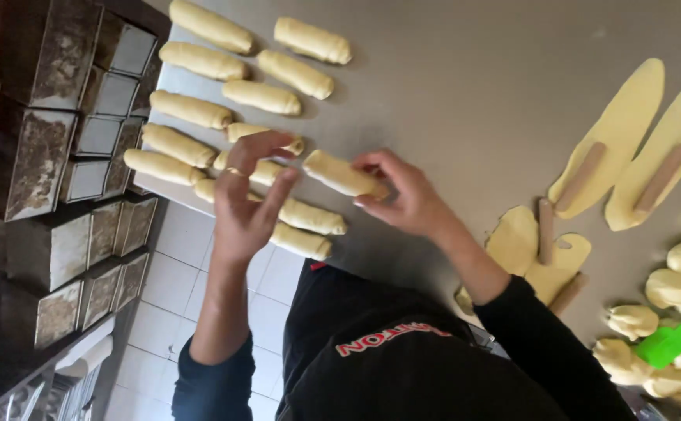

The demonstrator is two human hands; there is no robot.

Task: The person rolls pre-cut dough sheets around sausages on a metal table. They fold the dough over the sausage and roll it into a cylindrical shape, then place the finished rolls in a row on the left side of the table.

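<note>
A smooth, pale dough roll (344,175) sits pinched in the right hand's (406,199) fingertips. The left hand (247,206) hovers open-fingered beside it, holding nothing, above rows of similar rolls (200,109) on the grey steel table (465,86).

Steel worktop (473,86); white tiled floor (169,312); tin-stacked shelves (52,195)

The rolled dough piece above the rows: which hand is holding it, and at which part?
The right hand pinches the rolled dough piece at its near end; the left hand is open beside it.
</note>
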